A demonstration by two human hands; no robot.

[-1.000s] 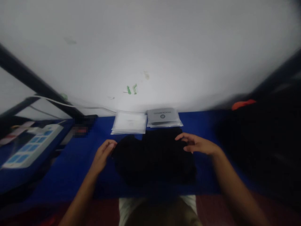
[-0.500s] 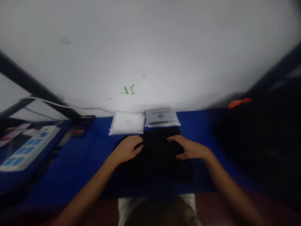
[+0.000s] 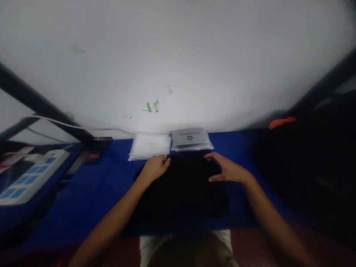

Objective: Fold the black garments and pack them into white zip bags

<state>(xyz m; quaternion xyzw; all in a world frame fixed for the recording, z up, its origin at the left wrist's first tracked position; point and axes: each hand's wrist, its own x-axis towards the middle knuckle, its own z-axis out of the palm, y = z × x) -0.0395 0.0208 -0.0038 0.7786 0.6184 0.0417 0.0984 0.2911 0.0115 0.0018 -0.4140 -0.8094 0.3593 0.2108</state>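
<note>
A black cloth item (image 3: 186,189), perhaps a folded garment, lies on the blue tabletop in front of me; its folds are too dark to make out. My left hand (image 3: 157,167) is closed at its upper left corner, thumb and fingers pinched together on the fabric. At the upper right edge is my right hand (image 3: 225,168), thumb and fingers spread apart, the fingertips by the cloth. Just beyond the cloth lie a stack of white packets (image 3: 151,144) on the left and a stack of grey printed packets (image 3: 190,138) in clear sleeves on the right.
A white power strip (image 3: 33,178) with blue sockets sits at the left, and a white cable (image 3: 91,128) runs along the wall (image 3: 178,66). On the right is a large dark mass (image 3: 306,174) with an orange item (image 3: 282,122) on it. The tabletop (image 3: 102,185) is blue.
My left hand has closed its thumb and fingers onto the cloth's upper left corner, moving slightly away from me. My right hand has shifted a little farther away and right, still spread.
</note>
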